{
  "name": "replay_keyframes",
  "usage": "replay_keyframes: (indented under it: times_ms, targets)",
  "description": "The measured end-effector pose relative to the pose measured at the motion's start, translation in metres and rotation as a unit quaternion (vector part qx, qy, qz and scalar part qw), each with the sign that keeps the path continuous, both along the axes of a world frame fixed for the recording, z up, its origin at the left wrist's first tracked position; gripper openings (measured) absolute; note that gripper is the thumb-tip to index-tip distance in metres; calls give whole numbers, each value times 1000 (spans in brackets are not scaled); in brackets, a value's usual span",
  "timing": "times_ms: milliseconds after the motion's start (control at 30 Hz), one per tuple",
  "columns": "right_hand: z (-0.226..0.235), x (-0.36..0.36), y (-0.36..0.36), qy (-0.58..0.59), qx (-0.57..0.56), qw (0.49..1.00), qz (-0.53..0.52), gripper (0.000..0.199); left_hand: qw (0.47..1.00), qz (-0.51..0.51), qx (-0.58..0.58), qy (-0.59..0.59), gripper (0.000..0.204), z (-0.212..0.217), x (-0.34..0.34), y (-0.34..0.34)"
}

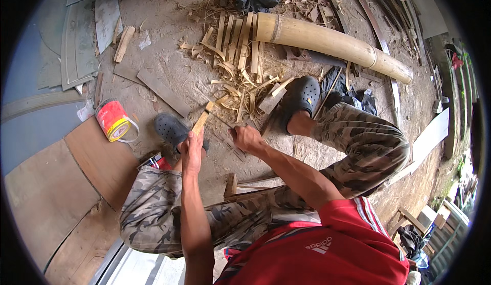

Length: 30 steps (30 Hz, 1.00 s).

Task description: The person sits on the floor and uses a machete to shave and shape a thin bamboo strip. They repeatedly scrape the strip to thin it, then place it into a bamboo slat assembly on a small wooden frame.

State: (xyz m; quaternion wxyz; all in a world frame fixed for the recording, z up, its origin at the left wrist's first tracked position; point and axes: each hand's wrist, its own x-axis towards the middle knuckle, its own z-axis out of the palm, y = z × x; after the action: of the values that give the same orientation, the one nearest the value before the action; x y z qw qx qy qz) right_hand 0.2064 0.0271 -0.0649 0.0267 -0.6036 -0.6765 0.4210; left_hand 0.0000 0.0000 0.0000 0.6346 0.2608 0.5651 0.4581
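Observation:
I sit low with my knees apart, in camouflage trousers. My left hand [192, 149] is closed around a short pale bamboo piece [203, 119] whose end points up and away from me. My right hand [246, 138] is a fist just to its right, gripping a thin dark tool [222, 121] that reaches toward the tip of the bamboo piece. I cannot tell whether it is a blade. Both hands hover above the dirt floor between my dark clogs [171, 129] [302, 96].
A thick bamboo pole [332, 42] lies at the back. Split bamboo slats [238, 50] and curled shavings [245, 90] are heaped before it. A red tin can [113, 121] lies on its side at left, by plywood boards [51, 193]. A white plank [429, 137] lies at right.

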Motion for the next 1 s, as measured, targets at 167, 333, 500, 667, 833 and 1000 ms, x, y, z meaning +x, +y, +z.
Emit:
replay_keyframes:
  times_ms: [167, 333, 500, 667, 833, 1000]
  targets:
    - [-12, 4, -26, -66, 293, 949, 95, 40, 1000, 6, 20, 11, 81, 13, -1, 2]
    - [-21, 4, -15, 79, 106, 991, 29, 30, 1000, 4, 2, 19, 82, 4, 0, -3]
    - [-46, -4, -4, -19, 93, 993, 77, 21, 999, -21, 12, 38, 83, -3, -7, 1]
    - [-97, 12, -16, -69, 1, 995, 74, 32, 1000, -17, 9, 5, 76, 7, 8, 15]
    - [-26, 4, -19, -41, -69, 997, 10, 34, 999, 24, -25, 18, 83, 5, -5, 0]
    - [-50, 19, -11, -73, -152, 986, -18, 44, 987, 144, -58, 35, 73, 25, -8, 20]
